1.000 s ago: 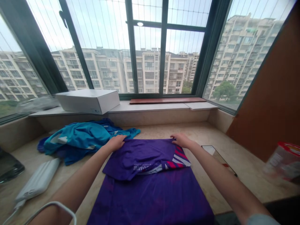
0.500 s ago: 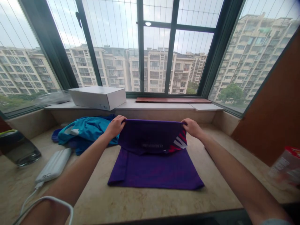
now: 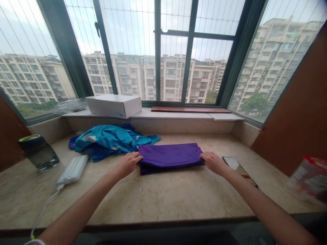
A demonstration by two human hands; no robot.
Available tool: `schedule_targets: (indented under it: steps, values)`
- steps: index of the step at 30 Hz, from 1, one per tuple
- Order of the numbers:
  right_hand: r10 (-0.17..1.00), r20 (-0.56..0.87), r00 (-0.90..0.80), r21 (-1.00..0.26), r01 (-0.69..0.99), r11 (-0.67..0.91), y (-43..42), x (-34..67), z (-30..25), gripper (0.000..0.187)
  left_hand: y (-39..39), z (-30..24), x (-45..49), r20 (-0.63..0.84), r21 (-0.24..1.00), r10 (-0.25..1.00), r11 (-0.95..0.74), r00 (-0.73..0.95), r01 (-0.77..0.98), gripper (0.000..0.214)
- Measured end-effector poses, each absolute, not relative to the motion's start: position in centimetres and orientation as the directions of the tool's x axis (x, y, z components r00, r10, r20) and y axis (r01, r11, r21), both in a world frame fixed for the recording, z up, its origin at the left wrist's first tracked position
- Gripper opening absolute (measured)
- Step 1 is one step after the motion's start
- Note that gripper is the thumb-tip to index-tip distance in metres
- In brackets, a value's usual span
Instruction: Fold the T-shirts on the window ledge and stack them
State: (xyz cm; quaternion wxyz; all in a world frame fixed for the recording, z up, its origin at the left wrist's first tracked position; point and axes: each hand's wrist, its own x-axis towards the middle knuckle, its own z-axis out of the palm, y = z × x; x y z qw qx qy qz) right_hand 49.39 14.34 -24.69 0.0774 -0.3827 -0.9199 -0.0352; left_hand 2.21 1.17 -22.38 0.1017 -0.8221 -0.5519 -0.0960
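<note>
A purple shirt (image 3: pixel 170 156), folded into a narrow rectangle, lies on the stone counter (image 3: pixel 163 200) in front of me. My left hand (image 3: pixel 130 164) pinches its left edge, and my right hand (image 3: pixel 211 161) pinches the right edge. A bit of red shows at the shirt's right side, beside my right fingers. Just behind my left hand, a heap of blue clothes (image 3: pixel 109 137) spreads over the counter, one end reaching close to the shirt's back left corner. A phone (image 3: pixel 240 170) lies partly behind my right forearm.
At left stand a tilted-looking dark water bottle (image 3: pixel 39 153) and a white power bank (image 3: pixel 73 172) with a cable. A white box (image 3: pixel 114 105) rests on the sill beside a reddish board (image 3: pixel 190 109). A clear red-lidded jar (image 3: pixel 310 177) stands far right.
The shirt's far part, held up before, is now folded over, making a smaller bundle. Both hands have come down and nearer with it. The phone and more of the blue clothes now show.
</note>
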Motion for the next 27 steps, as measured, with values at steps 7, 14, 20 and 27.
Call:
schedule_targets:
  steps: [7,14,20,27]
  values:
    - [0.679,0.356,-0.642,0.062,0.741,0.668,15.9,49.7,-23.2,0.023,1.1,-23.0,4.2,0.331,0.005,0.866,-0.398,0.374,0.917,0.025]
    - [0.74,0.346,-0.577,0.095,0.806,0.585,17.2,50.3,-23.2,0.025,1.2,-24.9,8.3,0.353,0.148,0.863,-0.432,0.361,0.889,0.034]
    - [0.77,0.268,-0.58,0.102,0.811,0.576,16.8,52.0,-24.5,0.029,1.1,-25.6,8.6,0.288,0.162,0.885,-0.422,0.366,0.892,0.04]
    - [0.798,0.251,-0.549,0.096,0.834,0.543,16.5,53.5,-24.1,0.025,0.3,-24.5,6.1,0.155,0.165,0.864,-0.5,0.478,0.85,0.058]
